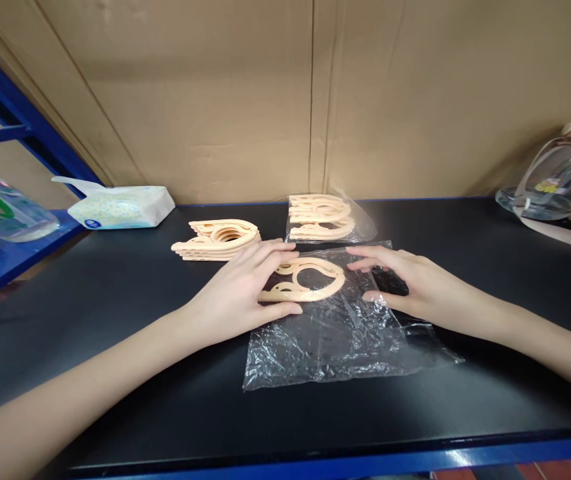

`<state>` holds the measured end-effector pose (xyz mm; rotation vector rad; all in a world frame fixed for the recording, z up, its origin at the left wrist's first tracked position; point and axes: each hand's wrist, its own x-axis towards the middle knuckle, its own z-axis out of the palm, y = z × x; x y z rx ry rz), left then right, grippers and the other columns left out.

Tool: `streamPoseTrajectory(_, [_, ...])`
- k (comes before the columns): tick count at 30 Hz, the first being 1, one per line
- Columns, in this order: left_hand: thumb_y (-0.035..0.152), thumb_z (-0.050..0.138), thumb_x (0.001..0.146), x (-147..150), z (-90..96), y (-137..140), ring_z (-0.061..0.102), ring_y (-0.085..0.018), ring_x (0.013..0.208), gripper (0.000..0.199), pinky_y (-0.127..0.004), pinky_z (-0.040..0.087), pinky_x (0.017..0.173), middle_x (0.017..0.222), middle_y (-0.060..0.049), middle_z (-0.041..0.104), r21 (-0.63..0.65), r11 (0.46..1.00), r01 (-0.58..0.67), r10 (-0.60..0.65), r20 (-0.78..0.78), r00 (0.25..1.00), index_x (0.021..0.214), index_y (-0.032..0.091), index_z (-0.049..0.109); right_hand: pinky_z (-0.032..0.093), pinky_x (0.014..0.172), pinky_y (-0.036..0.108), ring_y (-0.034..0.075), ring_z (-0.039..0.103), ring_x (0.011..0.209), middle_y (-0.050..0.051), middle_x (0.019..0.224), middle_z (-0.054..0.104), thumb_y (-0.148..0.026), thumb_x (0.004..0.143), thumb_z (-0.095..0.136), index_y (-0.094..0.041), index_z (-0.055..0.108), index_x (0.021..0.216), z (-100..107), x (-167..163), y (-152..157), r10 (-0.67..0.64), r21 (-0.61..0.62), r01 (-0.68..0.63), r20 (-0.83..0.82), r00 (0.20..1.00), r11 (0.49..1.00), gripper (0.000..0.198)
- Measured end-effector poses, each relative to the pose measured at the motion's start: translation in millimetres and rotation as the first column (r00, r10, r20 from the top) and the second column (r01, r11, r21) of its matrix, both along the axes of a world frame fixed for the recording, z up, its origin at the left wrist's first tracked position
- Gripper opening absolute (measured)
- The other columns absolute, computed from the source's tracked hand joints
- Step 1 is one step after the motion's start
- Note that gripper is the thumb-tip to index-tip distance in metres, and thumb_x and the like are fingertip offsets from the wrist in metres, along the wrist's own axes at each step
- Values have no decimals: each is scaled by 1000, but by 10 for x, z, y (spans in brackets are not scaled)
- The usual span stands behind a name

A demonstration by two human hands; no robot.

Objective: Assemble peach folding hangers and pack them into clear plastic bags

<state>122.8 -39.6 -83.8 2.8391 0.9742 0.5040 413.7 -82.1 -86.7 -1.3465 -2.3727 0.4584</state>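
Note:
A beige plastic folding hanger (332, 290), folded up, lies over a clear plastic bag (315, 360) in front of me; I cannot tell whether it is partly inside. My left hand (250, 283) grips the hanger's left end, thumb on the near side and fingers on the far side. At the bag's right side, my right hand (405, 277) is open, its thumb and fingers apart and its fingertips at the film. A stack of similar folded hangers (215, 247) sits just beyond my left hand. Behind the bag lies a packed clear bag of hangers (320, 217).
The black table (130, 413) has a blue front edge. A tissue pack (122, 207) lies at the back left, beside a blue metal frame (72, 157). On the right rests a clear bottle with a strap (555, 177). Brown cardboard (215, 87) stands behind the table.

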Motion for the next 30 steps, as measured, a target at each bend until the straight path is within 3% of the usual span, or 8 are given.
streamPoseTrajectory(3, [57,60,83,-9,38,7,38,-31,135,52,-52,29,112,138,-10,51,84,996,2,4,-69,998,121,21,59,48,94,44,23,60,112,1,119,69,-38,90,54,-30,38,140,-13,49,18,-30,86,21,99,995,996,54])
streamPoseTrajectory(11, [55,49,91,-33,17,33,33,-29,138,50,-50,31,113,140,-10,49,57,998,-2,9,-127,992,127,20,56,51,87,40,21,65,102,1,110,71,-34,91,51,-29,45,136,2,79,24,-51,124,37,115,992,992,45])
streamPoseTrajectory(17, [60,50,88,-231,296,205,26,-31,141,61,-51,25,115,144,-12,44,281,960,-12,40,-96,995,132,18,48,51,78,34,17,66,86,-1,95,70,-29,90,51,-27,51,128,9,129,61,-90,166,72,101,991,983,38])
streamPoseTrajectory(20, [69,51,82,-448,389,398,26,-32,141,77,-49,24,115,143,-14,44,345,938,-41,95,-141,985,135,14,45,50,71,32,16,66,80,-3,88,70,-30,89,53,-28,54,124,19,151,76,-140,200,119,95,986,973,35])
streamPoseTrajectory(23, [78,50,75,-689,378,603,23,-35,141,89,-51,23,114,143,-14,44,277,952,-131,197,-226,954,135,13,46,50,69,30,16,66,77,-4,86,70,-31,89,55,-28,55,123,36,169,85,-165,211,147,70,984,966,34])
streamPoseTrajectory(26, [80,49,72,-876,323,772,20,-38,142,92,-54,20,114,148,-12,40,126,959,-254,282,-314,907,136,15,45,50,67,29,15,66,77,-4,87,70,-30,88,56,-28,56,123,49,189,91,-166,216,153,47,985,964,35])
streamPoseTrajectory(30, [82,54,64,-958,295,871,20,-37,143,93,-53,20,114,149,-14,39,-31,929,-368,342,-305,889,132,19,48,50,66,29,15,66,77,-3,88,71,-30,88,56,-28,57,123,55,211,88,-163,220,150,40,986,964,36])
